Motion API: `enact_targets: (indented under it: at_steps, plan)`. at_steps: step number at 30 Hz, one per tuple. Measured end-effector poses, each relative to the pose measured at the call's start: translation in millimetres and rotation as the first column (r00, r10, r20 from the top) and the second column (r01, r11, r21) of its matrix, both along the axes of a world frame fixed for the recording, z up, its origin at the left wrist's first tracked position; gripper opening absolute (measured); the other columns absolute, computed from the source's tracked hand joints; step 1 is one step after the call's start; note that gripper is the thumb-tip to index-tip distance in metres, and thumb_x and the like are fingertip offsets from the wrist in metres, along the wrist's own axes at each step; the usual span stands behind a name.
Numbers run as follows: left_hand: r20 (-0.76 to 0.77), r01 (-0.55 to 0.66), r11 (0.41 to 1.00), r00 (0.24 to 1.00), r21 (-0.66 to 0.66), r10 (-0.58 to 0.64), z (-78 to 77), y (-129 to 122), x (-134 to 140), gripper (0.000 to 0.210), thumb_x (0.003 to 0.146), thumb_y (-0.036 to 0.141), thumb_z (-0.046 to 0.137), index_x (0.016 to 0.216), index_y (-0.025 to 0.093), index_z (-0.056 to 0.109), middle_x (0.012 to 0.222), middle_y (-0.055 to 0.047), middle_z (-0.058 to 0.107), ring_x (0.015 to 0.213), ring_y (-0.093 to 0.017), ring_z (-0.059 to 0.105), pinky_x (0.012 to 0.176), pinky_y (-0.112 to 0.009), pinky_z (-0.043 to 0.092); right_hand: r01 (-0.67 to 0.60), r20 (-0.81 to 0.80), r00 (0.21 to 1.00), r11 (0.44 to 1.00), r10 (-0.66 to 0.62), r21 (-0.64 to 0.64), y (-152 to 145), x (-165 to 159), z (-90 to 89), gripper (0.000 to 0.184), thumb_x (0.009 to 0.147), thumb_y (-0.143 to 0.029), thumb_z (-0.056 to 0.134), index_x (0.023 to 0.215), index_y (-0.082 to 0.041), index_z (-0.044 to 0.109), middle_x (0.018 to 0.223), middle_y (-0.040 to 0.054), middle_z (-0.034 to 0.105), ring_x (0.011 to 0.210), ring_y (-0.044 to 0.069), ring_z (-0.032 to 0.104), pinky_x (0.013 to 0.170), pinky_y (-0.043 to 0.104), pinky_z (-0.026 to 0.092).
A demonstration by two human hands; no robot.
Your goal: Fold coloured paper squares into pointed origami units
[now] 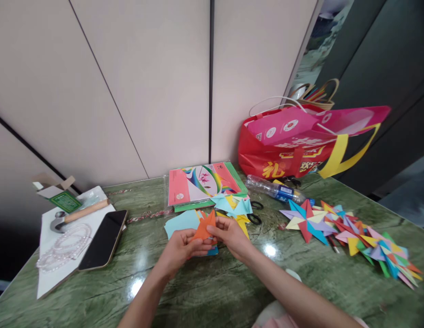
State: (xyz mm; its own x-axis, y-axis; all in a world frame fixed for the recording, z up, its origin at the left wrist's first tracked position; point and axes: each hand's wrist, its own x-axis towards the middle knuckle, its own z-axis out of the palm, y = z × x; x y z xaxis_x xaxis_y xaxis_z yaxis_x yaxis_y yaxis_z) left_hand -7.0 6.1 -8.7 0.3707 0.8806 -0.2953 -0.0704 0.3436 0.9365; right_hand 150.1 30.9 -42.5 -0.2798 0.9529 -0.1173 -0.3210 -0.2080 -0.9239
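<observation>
An orange folded paper piece is held up between both hands over the green marbled table. My left hand pinches its lower left side, and my right hand grips its right edge between thumb and fingers. Behind and below the hands lie light blue paper sheets, partly hidden. Folded light blue paper pieces and yellow ones rest just beyond my right hand. Black scissor handles stick out beside them; the blades are hidden under the paper.
Several multicoloured paper stars lie at the right. A plastic bottle and a red gift bag stand behind. Packaged coloured paper lies at the back. On the left are a phone, a hammer, bead strings and a small box.
</observation>
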Motion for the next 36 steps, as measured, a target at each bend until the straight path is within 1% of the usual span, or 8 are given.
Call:
enact_targets:
  at_steps: [5, 11, 14, 18, 24, 28, 31, 36]
  plan:
    - [-0.106, -0.055, 0.999, 0.993, -0.002, 0.054, 0.0, -1, 4, 0.031, 0.056, 0.033, 0.074, 0.078, 0.013, 0.067, 0.075, -0.006, 0.072, 0.071, -0.022, 0.067, 0.069, -0.031, 0.051, -0.044, 0.024, 0.999, 0.998, 0.044, 0.035, -2, -1, 2.2, 0.031, 0.057, -0.038, 0.073, 0.074, -0.014, 0.064, 0.069, 0.0016, 0.065, 0.057, 0.013, 0.057, 0.052, 0.024, 0.043]
    - [-0.195, -0.072, 0.993, 0.977, 0.095, 0.09, -7.8, -1, 9, 0.024, 0.059, 0.036, 0.07, 0.063, 0.012, 0.067, 0.059, -0.002, 0.068, 0.057, -0.02, 0.064, 0.061, -0.031, 0.052, -0.061, 0.082, 0.995, 0.991, 0.051, 0.123, -5, -4, 4.3, 0.023, 0.057, -0.033, 0.073, 0.065, -0.015, 0.061, 0.055, -0.0031, 0.059, 0.047, 0.01, 0.051, 0.047, 0.022, 0.041]
    - [-0.154, -0.037, 0.994, 0.987, 0.102, 0.053, -8.5, -1, 8, 0.024, 0.061, 0.036, 0.07, 0.069, 0.013, 0.067, 0.064, -0.003, 0.07, 0.066, -0.022, 0.066, 0.067, -0.034, 0.052, -0.041, 0.099, 0.995, 0.993, 0.031, 0.11, -4, -3, 7.1, 0.026, 0.055, -0.033, 0.074, 0.068, -0.015, 0.062, 0.06, -0.0012, 0.063, 0.05, 0.011, 0.054, 0.049, 0.023, 0.043]
    - [-0.011, 0.08, 0.996, 0.997, 0.043, -0.079, -4.9, -3, 3, 0.03, 0.064, 0.034, 0.068, 0.085, 0.014, 0.066, 0.082, -0.007, 0.071, 0.083, -0.025, 0.065, 0.079, -0.039, 0.049, -0.037, 0.086, 0.996, 0.997, 0.031, 0.061, 1, 2, 9.1, 0.03, 0.052, -0.032, 0.076, 0.072, -0.014, 0.063, 0.064, -0.0004, 0.064, 0.051, 0.01, 0.054, 0.05, 0.021, 0.042]
    - [0.175, 0.216, 0.975, 0.959, 0.062, -0.223, 2.6, -6, -1, 0.044, 0.065, 0.025, 0.07, 0.107, 0.017, 0.06, 0.107, -0.011, 0.065, 0.107, -0.027, 0.054, 0.095, -0.042, 0.037, -0.054, 0.044, 0.998, 0.998, 0.053, 0.023, 6, 9, 5.6, 0.031, 0.053, -0.031, 0.076, 0.075, -0.014, 0.063, 0.065, -0.0006, 0.064, 0.051, 0.007, 0.052, 0.049, 0.019, 0.038]
    - [0.096, 0.195, 0.979, 0.975, 0.063, -0.2, 2.1, -4, 0, 0.047, 0.06, 0.02, 0.073, 0.105, 0.016, 0.061, 0.104, -0.011, 0.066, 0.103, -0.027, 0.056, 0.095, -0.041, 0.037, -0.044, 0.056, 0.998, 0.996, 0.04, 0.073, 7, 8, 1.7, 0.029, 0.055, -0.031, 0.075, 0.075, -0.014, 0.063, 0.071, 0.0007, 0.066, 0.058, 0.01, 0.056, 0.053, 0.021, 0.041]
    - [0.033, 0.123, 0.992, 0.992, 0.026, -0.124, -1.2, -3, 1, 0.036, 0.066, 0.027, 0.069, 0.098, 0.011, 0.064, 0.096, -0.013, 0.068, 0.091, -0.027, 0.063, 0.086, -0.042, 0.044, -0.063, 0.078, 0.995, 0.993, 0.055, 0.096, 6, 6, 0.9, 0.029, 0.055, -0.03, 0.076, 0.075, -0.014, 0.063, 0.069, 0.0003, 0.065, 0.057, 0.01, 0.057, 0.054, 0.021, 0.043]
    - [0.066, 0.029, 0.999, 0.997, -0.02, -0.027, -4.4, -1, 0, 0.036, 0.065, 0.034, 0.069, 0.092, 0.011, 0.064, 0.086, -0.012, 0.071, 0.077, -0.024, 0.066, 0.076, -0.038, 0.05, -0.041, 0.019, 0.999, 0.995, 0.04, 0.091, 6, 5, -0.1, 0.034, 0.052, -0.028, 0.077, 0.08, -0.015, 0.062, 0.073, 0.0006, 0.065, 0.06, 0.011, 0.058, 0.058, 0.024, 0.047]
